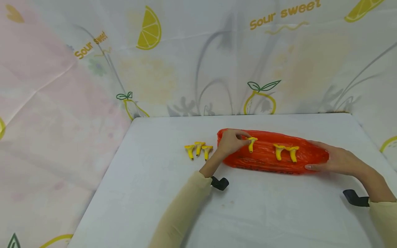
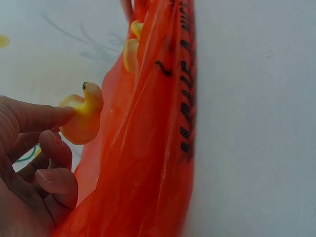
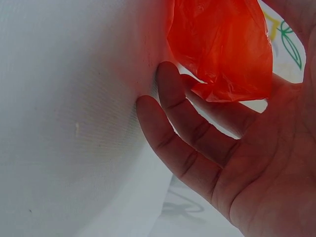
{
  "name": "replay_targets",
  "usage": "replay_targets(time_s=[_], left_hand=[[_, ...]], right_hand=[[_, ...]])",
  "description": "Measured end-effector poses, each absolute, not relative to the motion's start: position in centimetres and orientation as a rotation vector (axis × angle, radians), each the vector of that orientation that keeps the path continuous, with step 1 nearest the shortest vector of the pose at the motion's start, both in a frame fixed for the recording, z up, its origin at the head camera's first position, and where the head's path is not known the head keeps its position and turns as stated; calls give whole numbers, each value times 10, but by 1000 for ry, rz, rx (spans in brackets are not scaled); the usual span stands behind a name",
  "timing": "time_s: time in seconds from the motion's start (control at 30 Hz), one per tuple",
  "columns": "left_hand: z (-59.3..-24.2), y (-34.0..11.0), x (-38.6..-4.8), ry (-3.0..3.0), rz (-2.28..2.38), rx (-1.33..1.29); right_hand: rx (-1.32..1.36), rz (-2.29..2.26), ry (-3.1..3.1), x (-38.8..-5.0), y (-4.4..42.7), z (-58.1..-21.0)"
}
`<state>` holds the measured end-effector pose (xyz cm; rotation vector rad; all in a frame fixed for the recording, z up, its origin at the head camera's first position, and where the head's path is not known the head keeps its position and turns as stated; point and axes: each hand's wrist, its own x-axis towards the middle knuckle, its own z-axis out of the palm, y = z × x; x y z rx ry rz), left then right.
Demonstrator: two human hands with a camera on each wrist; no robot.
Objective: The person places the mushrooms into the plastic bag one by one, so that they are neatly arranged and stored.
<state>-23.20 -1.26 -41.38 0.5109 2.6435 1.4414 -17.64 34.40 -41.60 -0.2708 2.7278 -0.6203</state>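
A yellow trumpet-shaped toy mushroom [image 1: 251,144] is pinched between the thumb and fingers of my left hand [image 1: 231,142], over the left part of a red plastic bag [image 1: 263,162]. The left wrist view shows that mushroom [image 2: 83,121] close up, beside the bag. Two more yellow mushrooms [image 1: 278,152] lie on top of the bag. Around the bag's right end is my right hand [image 1: 341,160], thumb on the near side, fingers on the far side. In the right wrist view, curved fingers [image 3: 192,133] reach past the crumpled bag end toward the table.
Three similar mushrooms [image 1: 198,148] stand grouped left of the bag on a white table [image 1: 139,193]. A printed curtain [image 1: 192,69] with lemons and lettering hangs behind. Black curved pieces [image 1: 221,183] project near both wrists.
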Motion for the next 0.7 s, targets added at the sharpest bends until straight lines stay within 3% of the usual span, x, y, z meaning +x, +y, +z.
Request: replay_targets(time_s=[0.7], left_hand=[[-433, 37, -231, 2884, 1093, 476]], right_hand=[[-269, -627, 2722, -176, 343, -416]])
